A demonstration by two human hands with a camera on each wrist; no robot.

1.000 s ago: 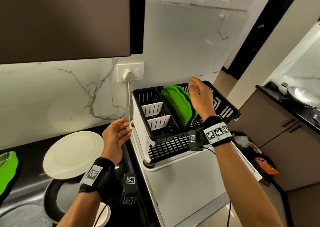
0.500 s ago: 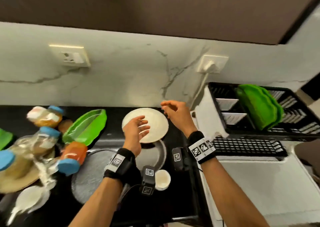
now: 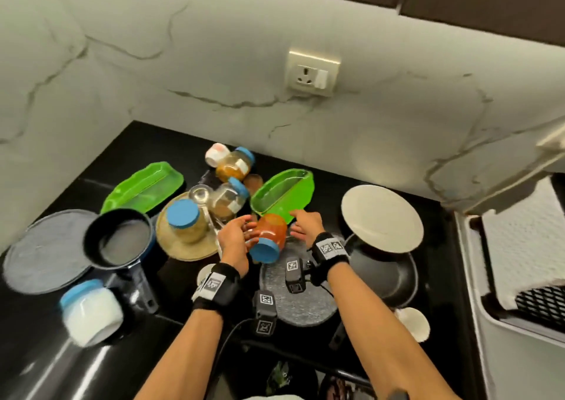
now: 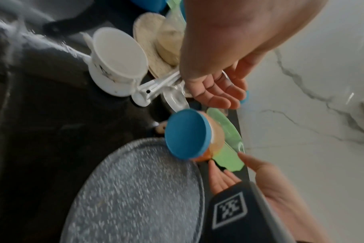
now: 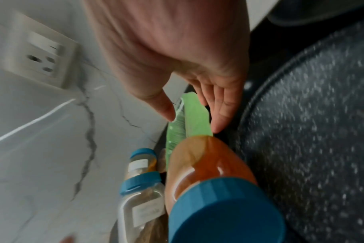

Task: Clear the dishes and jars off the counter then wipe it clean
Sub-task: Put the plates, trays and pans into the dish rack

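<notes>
An orange jar (image 3: 270, 236) with a blue lid (image 4: 187, 134) lies tilted on the black counter (image 3: 159, 143), its base on the near end of a green leaf-shaped plate (image 3: 284, 195). My left hand (image 3: 244, 231) is open just left of the jar, fingers (image 4: 218, 97) relaxed and holding nothing. My right hand (image 3: 298, 224) is at the plate's near corner. Its thumb and straight fingers (image 5: 216, 118) lie on either side of the green plate's edge (image 5: 194, 118); I cannot tell if they touch it.
Close by stand more blue-lidded jars (image 3: 183, 222) (image 3: 227, 201) (image 3: 235, 164), a second green plate (image 3: 143, 188), a white plate (image 3: 382, 219) on a black pan, a small black pan (image 3: 119, 237), a speckled grey griddle (image 3: 299, 298) and a white jar (image 3: 88, 311). The dish rack (image 3: 519, 247) is at the right.
The view has swung left from the dish rack to the cluttered counter. Both hands moved left from the white plate to the orange jar and the green plate.
</notes>
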